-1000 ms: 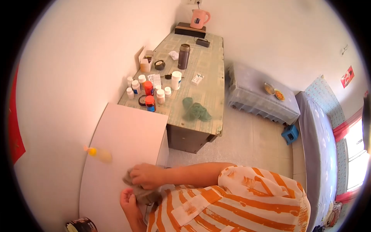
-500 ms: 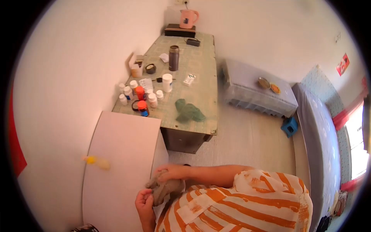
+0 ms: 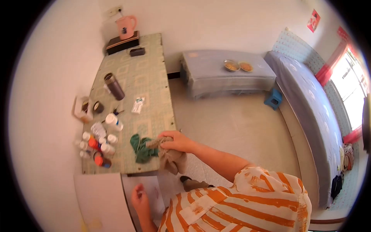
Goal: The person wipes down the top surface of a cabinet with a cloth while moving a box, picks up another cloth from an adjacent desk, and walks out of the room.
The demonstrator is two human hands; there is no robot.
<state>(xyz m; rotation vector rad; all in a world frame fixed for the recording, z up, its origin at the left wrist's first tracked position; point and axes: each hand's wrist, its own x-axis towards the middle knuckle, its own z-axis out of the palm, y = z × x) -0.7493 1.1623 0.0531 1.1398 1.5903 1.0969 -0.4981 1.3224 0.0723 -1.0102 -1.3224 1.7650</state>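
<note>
My right hand [image 3: 174,142] grips a brown cloth [image 3: 172,160] by its bunched upper end, and the rest hangs down past the table's front corner. Right beside it, a crumpled green cloth [image 3: 141,150] lies on the table near the front edge. I cannot tell whether the two cloths touch. Lower down, my left hand [image 3: 140,197] is by the edge of the white cabinet [image 3: 98,193], with its fingers loosely bent and apart and nothing seen in them.
Several pill bottles [image 3: 107,149], a dark thermos [image 3: 114,86] and a small white packet [image 3: 138,105] stand or lie on the patterned table [image 3: 154,73]. A pink kettle [image 3: 126,27] is at the back. Across the floor, a covered low table [image 3: 208,63] holds two dishes; a blue stool [image 3: 273,98] stands nearby.
My view has turned right and I have moved nearer the table. The brown cloth, in both hands before, has gone up to the table corner in my right hand; my left hand has let go.
</note>
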